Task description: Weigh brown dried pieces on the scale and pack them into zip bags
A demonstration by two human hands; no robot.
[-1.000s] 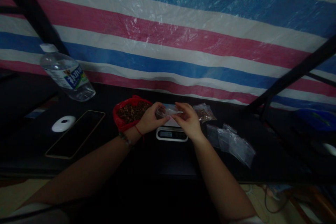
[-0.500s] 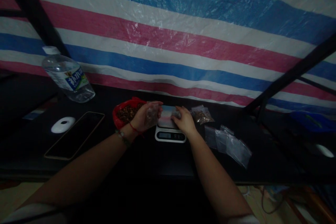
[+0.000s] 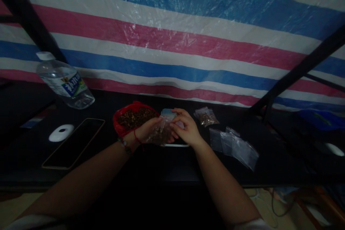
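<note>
My left hand (image 3: 149,128) is closed around a small clear zip bag (image 3: 159,134) that holds brown bits. My right hand (image 3: 188,129) has its thumb and fingers bent at the upper right edge of that bag, seemingly pinching it. Both hands are over a small white digital scale (image 3: 167,113); its display is hidden behind them, and just the far end of the plate and the front rim show. Left of the scale, behind my left hand, a red bowl-like container (image 3: 116,122) holds many dried brown pieces.
Right of my right hand lies a filled zip bag (image 3: 207,116), with several flat zip bags (image 3: 238,147) nearer me. At left are a phone (image 3: 74,143), a white oval device (image 3: 61,133) and a plastic bottle (image 3: 66,81). Striped sheeting (image 3: 175,50) hangs behind the black table.
My left hand has moved right and nearer me, across the scale's front, with the bag's brown contents now visible. My right hand has shifted from the scale plate to the bag. The display is now covered.
</note>
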